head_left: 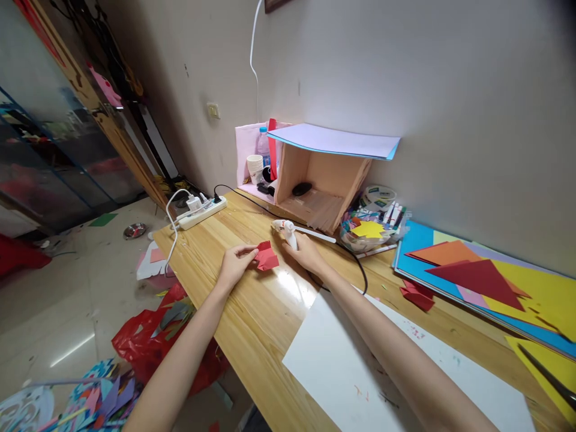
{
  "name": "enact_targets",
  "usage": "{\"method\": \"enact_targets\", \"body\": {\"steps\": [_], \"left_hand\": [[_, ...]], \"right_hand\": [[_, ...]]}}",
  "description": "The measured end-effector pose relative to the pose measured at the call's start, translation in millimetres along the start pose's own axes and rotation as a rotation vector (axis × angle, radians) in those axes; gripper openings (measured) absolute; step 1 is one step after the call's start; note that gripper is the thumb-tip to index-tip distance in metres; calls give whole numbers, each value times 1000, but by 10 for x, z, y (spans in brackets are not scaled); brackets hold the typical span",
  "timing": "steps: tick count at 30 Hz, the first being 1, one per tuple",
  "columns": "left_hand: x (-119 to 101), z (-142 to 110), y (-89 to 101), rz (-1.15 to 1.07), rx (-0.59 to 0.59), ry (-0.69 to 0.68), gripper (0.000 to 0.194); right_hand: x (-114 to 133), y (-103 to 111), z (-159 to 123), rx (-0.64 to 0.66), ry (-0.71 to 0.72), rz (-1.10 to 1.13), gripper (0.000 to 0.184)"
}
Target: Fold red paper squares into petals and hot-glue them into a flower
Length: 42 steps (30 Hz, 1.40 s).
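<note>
Lying flat on the table (243, 300), the white sheet (315, 354) reaches under the right forearm. Beyond its far corner, the right hand (309, 255) has its fingers curled round the handle of the white glue gun (290, 235), likely light but rigid, best held there, clear of a possibly hot nozzle. Left of the sheet's far corner and slightly beyond it, the left hand (234, 265) pinches the folded red paper (267, 259) by its left edge; this seems nearly weightless and easily creased, so a soft edge grip suits it
</note>
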State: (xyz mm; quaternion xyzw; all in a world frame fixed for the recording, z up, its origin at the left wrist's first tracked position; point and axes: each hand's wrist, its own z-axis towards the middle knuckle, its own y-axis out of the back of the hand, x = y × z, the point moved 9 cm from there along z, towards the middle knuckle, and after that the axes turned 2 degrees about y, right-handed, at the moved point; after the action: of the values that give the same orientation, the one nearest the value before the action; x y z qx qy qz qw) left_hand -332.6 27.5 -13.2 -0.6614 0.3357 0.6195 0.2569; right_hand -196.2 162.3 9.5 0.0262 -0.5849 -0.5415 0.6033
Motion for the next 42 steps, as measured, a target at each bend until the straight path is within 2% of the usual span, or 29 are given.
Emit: {"method": "enact_targets", "body": {"steps": [2,3,5,6,7,9,11,13,16,19,22,29,37,42], "left_hand": [[-32,-6,-3,-4,-6,-27,41],[-51,-12,-4,2,-9,-41,40],[-89,-26,-2,16,-23,-63,39],[-108,-36,0,21,-31,-72,38],[-126,-46,-1,25,-37,-81,37],[-161,-70,-13,18,-42,-101,36],[-180,-95,-42,2,-29,-114,35],[-189,-120,-90,-20,6,-123,34],[-228,-161,-171,-8,79,-177,31],[-282,-197,-213,75,122,-257,26],[-288,-207,-225,118,141,-271,26],[-235,-173,-193,84,84,-165,30],[-137,-155,-274,13,207,-73,43],[-109,-179,-306,10,238,-39,46]], "right_hand": [[54,83,-151,-50,-29,-34,34],[81,162,-251,-123,-57,-45,39],[130,327,-494,-315,-131,-29,35],[152,338,-601,-354,-161,24,31],[168,270,-673,-320,-185,121,28],[190,-81,-748,-59,-257,417,32],[203,-316,-799,67,-334,648,35],[210,-418,-788,93,-355,801,34],[180,-428,-750,59,-356,909,32],[137,-402,-758,25,-371,927,29],[131,-396,-783,18,-373,916,26],[172,-400,-805,36,-346,873,24],[185,-380,-828,40,-319,809,25],[233,-348,-825,38,-314,794,24]]}}
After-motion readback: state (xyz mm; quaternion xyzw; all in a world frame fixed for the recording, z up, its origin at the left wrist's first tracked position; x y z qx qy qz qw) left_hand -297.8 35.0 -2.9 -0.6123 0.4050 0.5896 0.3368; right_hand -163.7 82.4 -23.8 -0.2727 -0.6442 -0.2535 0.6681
